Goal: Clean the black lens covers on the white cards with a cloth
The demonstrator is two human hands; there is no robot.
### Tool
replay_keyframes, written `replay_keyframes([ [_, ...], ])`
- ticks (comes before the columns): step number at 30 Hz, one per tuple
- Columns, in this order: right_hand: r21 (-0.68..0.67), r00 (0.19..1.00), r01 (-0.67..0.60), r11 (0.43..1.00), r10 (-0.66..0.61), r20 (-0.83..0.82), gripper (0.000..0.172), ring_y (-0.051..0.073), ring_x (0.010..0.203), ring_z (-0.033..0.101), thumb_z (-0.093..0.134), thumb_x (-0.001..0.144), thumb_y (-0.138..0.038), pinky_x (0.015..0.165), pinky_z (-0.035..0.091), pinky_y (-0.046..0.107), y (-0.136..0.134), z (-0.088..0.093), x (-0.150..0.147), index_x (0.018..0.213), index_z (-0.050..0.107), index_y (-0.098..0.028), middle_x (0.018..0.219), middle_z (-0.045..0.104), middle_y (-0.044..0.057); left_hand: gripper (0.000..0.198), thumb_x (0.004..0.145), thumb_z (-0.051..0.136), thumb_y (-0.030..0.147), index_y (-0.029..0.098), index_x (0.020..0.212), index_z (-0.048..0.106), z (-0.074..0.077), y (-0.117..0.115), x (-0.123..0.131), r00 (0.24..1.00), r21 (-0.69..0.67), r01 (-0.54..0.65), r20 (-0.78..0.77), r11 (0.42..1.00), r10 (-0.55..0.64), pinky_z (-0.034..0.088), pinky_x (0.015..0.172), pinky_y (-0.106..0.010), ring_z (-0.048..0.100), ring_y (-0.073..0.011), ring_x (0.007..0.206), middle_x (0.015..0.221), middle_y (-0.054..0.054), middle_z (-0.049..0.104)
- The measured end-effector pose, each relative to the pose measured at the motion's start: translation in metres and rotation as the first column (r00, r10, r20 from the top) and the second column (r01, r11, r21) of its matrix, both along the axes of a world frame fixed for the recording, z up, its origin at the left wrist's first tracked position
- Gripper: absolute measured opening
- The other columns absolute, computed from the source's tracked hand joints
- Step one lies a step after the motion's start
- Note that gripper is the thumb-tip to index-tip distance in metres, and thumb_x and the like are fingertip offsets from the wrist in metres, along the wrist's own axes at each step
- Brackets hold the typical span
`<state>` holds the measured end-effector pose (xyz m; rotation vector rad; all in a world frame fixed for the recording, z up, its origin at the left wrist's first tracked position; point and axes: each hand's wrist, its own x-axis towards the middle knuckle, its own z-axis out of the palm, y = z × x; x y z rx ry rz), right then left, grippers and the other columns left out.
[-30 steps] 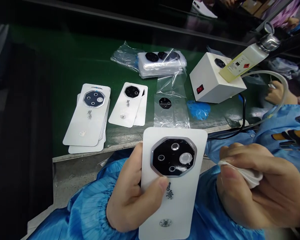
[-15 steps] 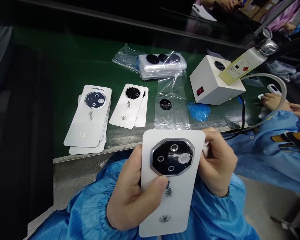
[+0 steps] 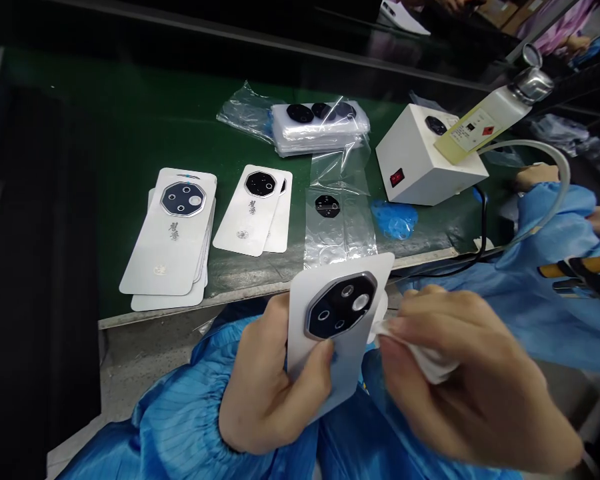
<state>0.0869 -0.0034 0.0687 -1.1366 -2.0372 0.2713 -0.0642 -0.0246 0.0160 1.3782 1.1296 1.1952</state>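
A white phone back cover (image 3: 304, 293) with a black octagonal camera panel (image 3: 341, 305) is gripped in my left hand (image 3: 263, 390), thumb pressed on its face just under the panel. It is tilted, with its right edge turned away. My right hand (image 3: 485, 387) is closed around a crumpled white cloth or tissue (image 3: 433, 362), pinching one end of it beside the cover's right edge. Part of something white and rounded (image 3: 380, 313) shows behind that edge; I cannot make out what it is.
Stacked back covers (image 3: 167, 233) lie on the green bench (image 3: 80, 167), with two more covers (image 3: 245, 220) beside them. Behind are bagged lens panels (image 3: 320, 127), a blue film piece (image 3: 394, 219), a white box (image 3: 420, 160) and a liquid bottle (image 3: 490, 123). A co-worker's sleeve (image 3: 550, 213) is at right.
The cover has turned so that its face slants. My right hand has moved away from its edge towards the lower right, and the white cloth or tissue in it now shows clearly.
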Motion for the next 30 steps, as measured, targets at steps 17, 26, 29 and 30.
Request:
replay_keyframes([
  [17, 0.023, 0.991, 0.074, 0.997, -0.076, 0.114, 0.009, 0.009, 0.053, 0.048, 0.054, 0.077, -0.009, 0.045, 0.037, 0.025, 0.000, -0.016, -0.024, 0.074, 0.055, -0.017, 0.060, 0.055, -0.001, 0.044, 0.082, 0.051, 0.014, 0.035, 0.120, 0.043, -0.011, 0.001, 0.009, 0.987, 0.165, -0.059, -0.139, 0.985, 0.083, 0.052, 0.070, -0.032, 0.068, -0.0194, 0.082, 0.107, 0.002, 0.068],
  [26, 0.113, 0.961, 0.076, 0.991, -0.103, 0.257, 0.011, 0.012, 0.057, 0.047, 0.052, 0.078, -0.011, 0.049, 0.035, 0.028, -0.002, -0.017, -0.022, 0.070, 0.054, -0.018, 0.063, 0.052, 0.000, 0.052, 0.077, 0.056, 0.008, 0.032, 0.122, 0.047, -0.013, 0.008, 0.000, 0.994, 0.194, 0.051, -0.106, 0.980, -0.031, 0.054, 0.073, -0.030, 0.067, -0.0229, 0.091, 0.114, 0.002, 0.066],
  [29, 0.139, 0.948, 0.075, 0.987, -0.114, 0.296, 0.013, 0.013, 0.055, 0.047, 0.053, 0.076, -0.008, 0.048, 0.034, 0.029, -0.003, -0.015, -0.022, 0.068, 0.053, -0.018, 0.063, 0.054, 0.001, 0.052, 0.078, 0.053, 0.007, 0.033, 0.122, 0.046, -0.010, 0.005, 0.004, 0.995, 0.185, 0.015, -0.103, 0.983, 0.004, 0.052, 0.075, -0.028, 0.067, -0.0209, 0.093, 0.113, 0.004, 0.066],
  [30, 0.146, 0.947, 0.071, 0.987, -0.113, 0.301, 0.013, 0.013, 0.055, 0.047, 0.053, 0.076, -0.007, 0.048, 0.034, 0.029, -0.004, -0.013, -0.022, 0.068, 0.053, -0.018, 0.062, 0.054, 0.002, 0.049, 0.078, 0.052, 0.008, 0.033, 0.120, 0.047, -0.009, 0.004, 0.006, 0.994, 0.170, -0.032, -0.099, 0.985, 0.049, 0.051, 0.075, -0.028, 0.067, -0.0204, 0.091, 0.111, 0.004, 0.066],
])
